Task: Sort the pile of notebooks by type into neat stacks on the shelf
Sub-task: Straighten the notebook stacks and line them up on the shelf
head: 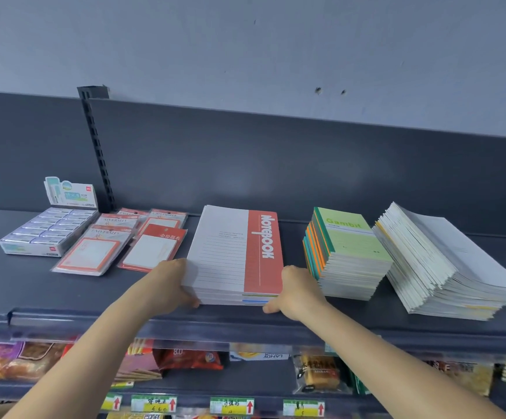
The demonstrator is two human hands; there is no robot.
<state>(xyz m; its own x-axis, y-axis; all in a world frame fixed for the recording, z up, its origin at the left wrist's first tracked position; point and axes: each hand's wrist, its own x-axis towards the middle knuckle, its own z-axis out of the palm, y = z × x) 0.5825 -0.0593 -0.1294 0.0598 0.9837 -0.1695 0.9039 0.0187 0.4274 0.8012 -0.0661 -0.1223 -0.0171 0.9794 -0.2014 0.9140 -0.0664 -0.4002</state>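
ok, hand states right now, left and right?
Left hand: grips the near left corner of the red-and-white notebook stack.
Right hand: grips the same stack's near right corner.

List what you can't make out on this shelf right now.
Head view:
Red-and-white notebook stack: lower covers hidden under the top one; its small print too small.
Left hand, right hand: fingertips partly hidden by the stack's sides.
Slanted white notebook stack: plain cover, type unreadable.

Price tags txt illegible, snack packs blurry, forearms cut off btm
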